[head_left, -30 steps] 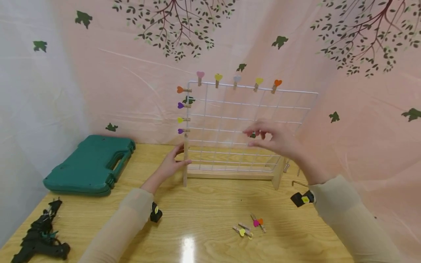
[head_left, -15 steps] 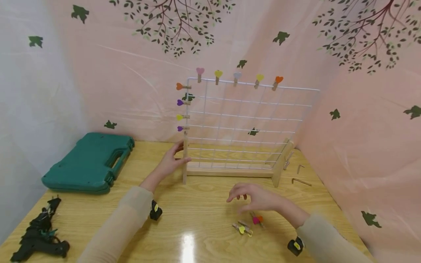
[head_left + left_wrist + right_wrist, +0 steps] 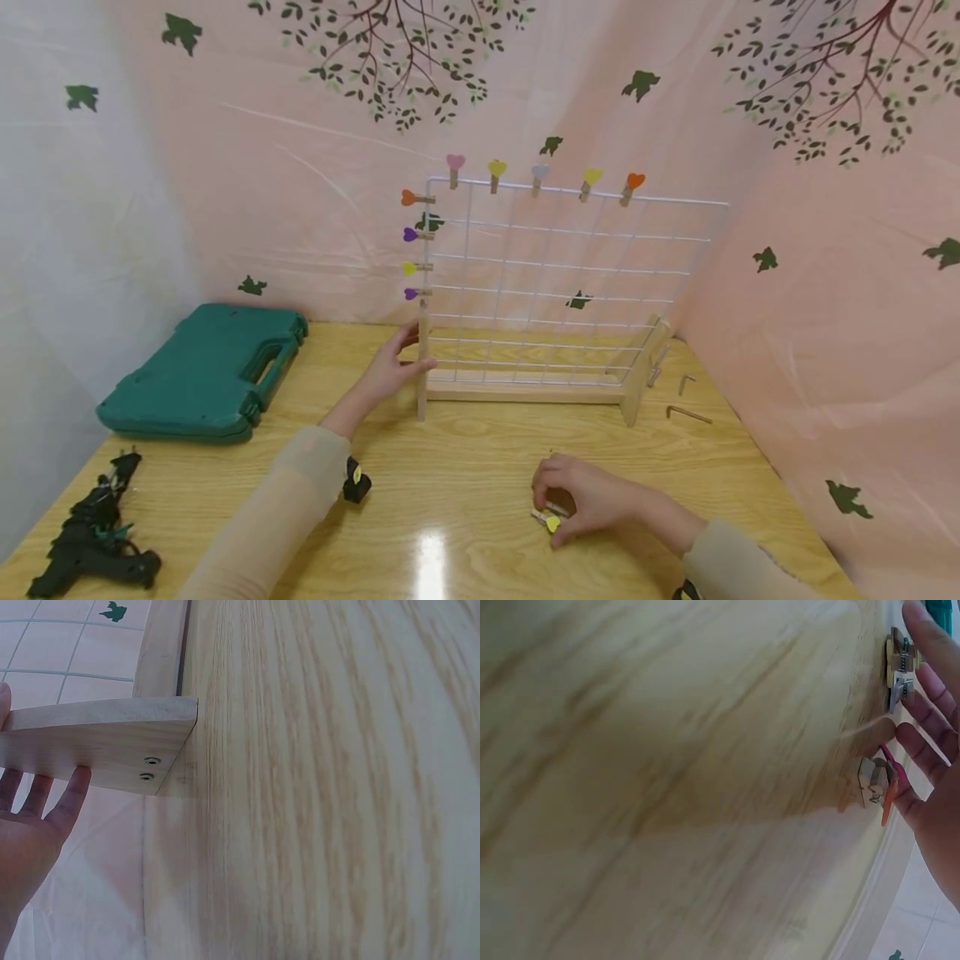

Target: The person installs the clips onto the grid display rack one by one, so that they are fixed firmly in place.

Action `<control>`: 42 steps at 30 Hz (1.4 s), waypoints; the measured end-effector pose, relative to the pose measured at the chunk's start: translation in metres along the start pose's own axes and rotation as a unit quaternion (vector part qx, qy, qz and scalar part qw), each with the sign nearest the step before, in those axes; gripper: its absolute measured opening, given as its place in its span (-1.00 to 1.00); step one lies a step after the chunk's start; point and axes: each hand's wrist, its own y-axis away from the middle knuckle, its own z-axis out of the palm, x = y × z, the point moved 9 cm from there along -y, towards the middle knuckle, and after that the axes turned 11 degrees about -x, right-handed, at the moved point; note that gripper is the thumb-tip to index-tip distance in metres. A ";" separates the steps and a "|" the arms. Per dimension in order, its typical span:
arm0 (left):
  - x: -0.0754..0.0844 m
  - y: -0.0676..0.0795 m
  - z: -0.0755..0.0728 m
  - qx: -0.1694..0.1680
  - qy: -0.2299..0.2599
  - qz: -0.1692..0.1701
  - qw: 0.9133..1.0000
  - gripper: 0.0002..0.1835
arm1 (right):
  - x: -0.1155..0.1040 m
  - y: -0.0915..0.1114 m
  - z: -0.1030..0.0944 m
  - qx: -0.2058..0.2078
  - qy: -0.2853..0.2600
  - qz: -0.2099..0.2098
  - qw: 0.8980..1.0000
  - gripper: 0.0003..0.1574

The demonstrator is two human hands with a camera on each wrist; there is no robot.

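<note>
A white wire grid stands in a wooden stand. Heart clothespins are clipped along its top bar, among them an orange one, and down its left edge, including a purple one. My left hand grips the stand's left side board, thumb in front and fingers behind. Down on the table, my right hand reaches over loose clothespins, thumb and fingers parted around a yellow heart clothespin. In the right wrist view, pink and orange heart clothespins lie beneath the palm.
A green plastic case lies on the wooden table at left, with a black tool with a cord in front of it. Hex keys lie right of the stand. A pink printed curtain hangs behind.
My right hand has come down from in front of the grid to the loose clothespins on the table. My left hand has stayed on the side board.
</note>
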 end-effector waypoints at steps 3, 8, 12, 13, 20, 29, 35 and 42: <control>0.002 0.002 0.000 0.002 -0.003 -0.003 1.000 -0.22 | 0.000 -0.002 -0.001 0.004 0.009 -0.001 1.000 -0.62; -0.003 0.001 0.000 0.006 0.007 -0.004 1.000 -0.21 | -0.002 -0.006 -0.001 0.003 0.014 -0.016 1.000 -0.71; -0.007 -0.001 -0.001 0.008 0.006 0.002 1.000 -0.22 | 0.000 -0.007 -0.004 0.001 -0.028 -0.007 1.000 -0.74; -0.007 -0.001 -0.001 0.008 0.004 0.002 1.000 -0.22 | 0.002 -0.007 -0.006 0.000 -0.043 0.006 0.999 -0.74; -0.002 0.001 0.000 0.004 0.004 0.000 1.000 -0.22 | 0.014 0.003 -0.057 0.073 -0.099 0.061 0.991 -0.75; 0.000 0.003 -0.001 0.005 -0.006 0.002 1.000 -0.22 | 0.011 0.021 -0.131 0.145 -0.146 0.124 0.971 -0.76; 0.001 0.003 0.000 0.003 -0.016 0.002 1.000 -0.23 | 0.000 0.040 -0.179 0.231 -0.186 0.110 0.949 -0.81; 0.001 0.004 -0.001 0.006 -0.009 0.004 1.000 -0.22 | -0.022 0.062 -0.241 0.315 -0.208 0.033 0.926 -0.87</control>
